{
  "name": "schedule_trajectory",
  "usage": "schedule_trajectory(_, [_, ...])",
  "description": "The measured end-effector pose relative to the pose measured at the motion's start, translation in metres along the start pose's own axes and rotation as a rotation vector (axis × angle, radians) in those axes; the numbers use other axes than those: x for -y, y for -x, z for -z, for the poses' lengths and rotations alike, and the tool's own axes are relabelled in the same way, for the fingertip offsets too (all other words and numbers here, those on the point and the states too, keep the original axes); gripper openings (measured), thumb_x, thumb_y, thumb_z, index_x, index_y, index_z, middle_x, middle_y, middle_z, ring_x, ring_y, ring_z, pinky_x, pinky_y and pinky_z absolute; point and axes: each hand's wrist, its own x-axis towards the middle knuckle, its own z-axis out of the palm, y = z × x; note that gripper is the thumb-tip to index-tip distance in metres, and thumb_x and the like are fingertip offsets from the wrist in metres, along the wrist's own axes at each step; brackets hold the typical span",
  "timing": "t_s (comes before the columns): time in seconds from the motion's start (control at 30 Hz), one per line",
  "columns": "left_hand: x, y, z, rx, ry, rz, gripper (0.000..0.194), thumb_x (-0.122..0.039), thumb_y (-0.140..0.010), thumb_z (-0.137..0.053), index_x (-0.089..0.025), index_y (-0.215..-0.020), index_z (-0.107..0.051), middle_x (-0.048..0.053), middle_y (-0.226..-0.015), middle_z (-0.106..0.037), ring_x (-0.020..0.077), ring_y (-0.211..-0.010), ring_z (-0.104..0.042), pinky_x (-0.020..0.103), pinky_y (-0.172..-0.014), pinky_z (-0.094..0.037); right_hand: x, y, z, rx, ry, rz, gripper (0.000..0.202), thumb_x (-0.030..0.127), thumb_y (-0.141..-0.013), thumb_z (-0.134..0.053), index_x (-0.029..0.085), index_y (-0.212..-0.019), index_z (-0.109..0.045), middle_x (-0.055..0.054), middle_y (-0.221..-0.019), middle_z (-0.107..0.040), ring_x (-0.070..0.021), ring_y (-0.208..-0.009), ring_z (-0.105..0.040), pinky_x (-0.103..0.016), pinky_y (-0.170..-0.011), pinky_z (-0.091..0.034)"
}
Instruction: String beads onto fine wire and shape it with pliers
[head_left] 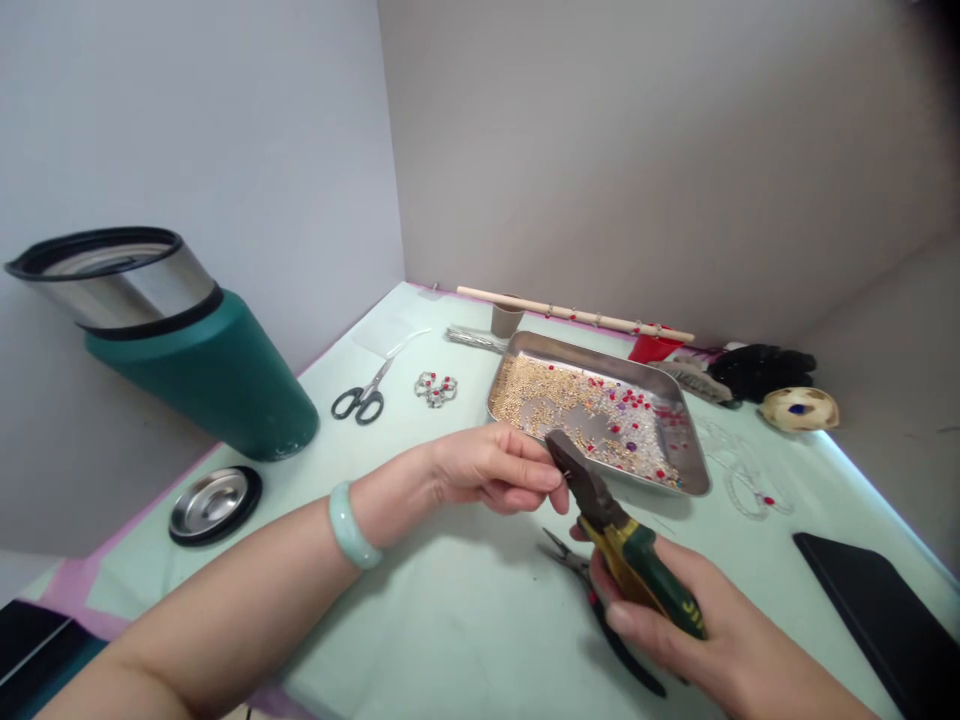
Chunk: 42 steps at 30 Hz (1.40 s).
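My left hand [504, 468] is closed in a pinch, with a small piece of wire [567, 476] just showing at the fingertips. Its exact shape is too small to tell. My right hand [686, 610] grips green-and-yellow pliers [637, 562], whose dark jaws reach up against the left fingertips and the wire. On the table under the pliers lies a second pair, needle-nose pliers [574, 562] with dark handles, partly hidden by my right hand. Behind both hands stands a metal tray [694, 450] of gold, clear and red beads. A light green bangle [349, 527] circles my left wrist.
Left of the hands are scissors [367, 398], a beaded wire ornament [436, 389], a green tumbler [217, 380] and a round lid [216, 505]. Wires [474, 340] and a wooden stick [577, 312] lie at the back. A black flat object [874, 610] rests at right.
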Motion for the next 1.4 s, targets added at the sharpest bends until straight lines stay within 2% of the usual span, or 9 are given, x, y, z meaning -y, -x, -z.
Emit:
schedule_trajectory(0.23, [-0.008,-0.001,-0.016,-0.517,-0.478,0.137,0.015,-0.025,-0.077,-0.058,-0.013,-0.073,-0.066,-0.003,-0.052,-0.048,0.0081,-0.050,-0.039,0.021,-0.048,-0.026,-0.010,-0.009,-0.013,-0.286,0.318,-0.093,0.018,0.024,-0.081,-0.051,0.021,-0.098,-0.053,-0.007,-0.086,-0.066,-0.0228,-0.070,-0.061,-0.032,-0.061,-0.046])
schedule_trajectory(0.43, [0.002,-0.002,0.004,0.009,-0.006,0.074,0.032,-0.044,-0.077,-0.061,-0.012,-0.081,-0.065,-0.007,-0.047,-0.038,0.0057,-0.041,-0.018,0.024,-0.044,-0.011,-0.004,-0.003,0.001,0.021,0.026,0.016,0.015,0.034,-0.085,-0.050,0.021,-0.079,-0.054,-0.002,-0.075,-0.063,-0.0180,-0.066,-0.059,-0.027,-0.057,-0.047])
schedule_trajectory(0.63, [-0.006,-0.002,-0.010,-0.519,-0.520,0.149,0.017,-0.025,-0.076,-0.058,-0.013,-0.069,-0.067,-0.002,-0.051,-0.051,0.0081,-0.049,-0.040,0.022,-0.049,-0.028,-0.009,-0.010,-0.012,-0.264,0.308,-0.103,0.020,0.022,-0.082,-0.051,0.021,-0.102,-0.053,-0.006,-0.085,-0.066,-0.0228,-0.071,-0.062,-0.032,-0.062,-0.046])
schedule_trajectory(0.7, [-0.005,-0.001,-0.010,-0.447,-0.371,0.099,0.020,-0.030,-0.078,-0.058,-0.013,-0.077,-0.068,-0.004,-0.051,-0.047,0.0067,-0.045,-0.033,0.022,-0.045,-0.023,-0.006,-0.009,-0.009,-0.195,0.212,-0.083,0.018,0.025,-0.083,-0.051,0.021,-0.100,-0.054,-0.004,-0.082,-0.065,-0.0210,-0.070,-0.061,-0.031,-0.062,-0.047])
schedule_trajectory(0.83, [0.001,-0.002,0.004,-0.014,0.044,0.087,0.031,-0.043,-0.076,-0.063,-0.012,-0.081,-0.066,-0.008,-0.045,-0.035,0.0060,-0.040,-0.019,0.023,-0.042,-0.013,-0.002,-0.003,0.003,0.051,-0.040,-0.015,0.018,0.037,-0.085,-0.052,0.020,-0.082,-0.057,-0.001,-0.071,-0.060,-0.0162,-0.062,-0.057,-0.026,-0.055,-0.047])
schedule_trajectory(0.9, [0.000,-0.002,0.004,-0.048,-0.006,0.137,0.030,-0.041,-0.075,-0.064,-0.012,-0.082,-0.066,-0.007,-0.046,-0.039,0.0054,-0.040,-0.019,0.023,-0.042,-0.011,-0.005,-0.004,0.001,0.017,0.015,-0.019,0.015,0.034,-0.084,-0.053,0.020,-0.084,-0.057,-0.001,-0.071,-0.060,-0.0170,-0.063,-0.057,-0.027,-0.057,-0.048])
schedule_trajectory(1.07, [-0.012,0.000,-0.014,-0.525,-0.448,0.155,0.016,-0.024,-0.076,-0.059,-0.013,-0.068,-0.067,-0.003,-0.051,-0.051,0.0073,-0.049,-0.040,0.021,-0.046,-0.026,-0.013,-0.009,-0.015,-0.313,0.256,-0.061,0.025,0.024,-0.082,-0.051,0.021,-0.107,-0.052,-0.007,-0.085,-0.066,-0.0228,-0.070,-0.060,-0.033,-0.062,-0.046])
schedule_trajectory(1.27, [0.001,-0.002,0.000,-0.008,0.097,0.046,0.027,-0.039,-0.080,-0.063,-0.012,-0.081,-0.065,-0.008,-0.046,-0.038,0.0042,-0.039,-0.018,0.023,-0.041,-0.009,-0.002,-0.002,-0.003,0.046,-0.242,-0.075,0.023,0.042,-0.084,-0.053,0.020,-0.080,-0.051,0.002,-0.067,-0.048,-0.0111,-0.055,-0.044,-0.023,-0.049,-0.040])
schedule_trajectory(1.4, [0.003,-0.004,0.005,-0.131,0.086,0.035,0.026,-0.036,-0.079,-0.065,-0.010,-0.083,-0.066,-0.007,-0.047,-0.040,0.0040,-0.039,-0.020,0.024,-0.040,-0.007,0.000,-0.006,0.000,0.056,-0.342,-0.135,0.025,0.043,-0.084,-0.057,0.019,-0.080,-0.051,0.003,-0.066,-0.047,-0.0093,-0.053,-0.042,-0.021,-0.046,-0.037])
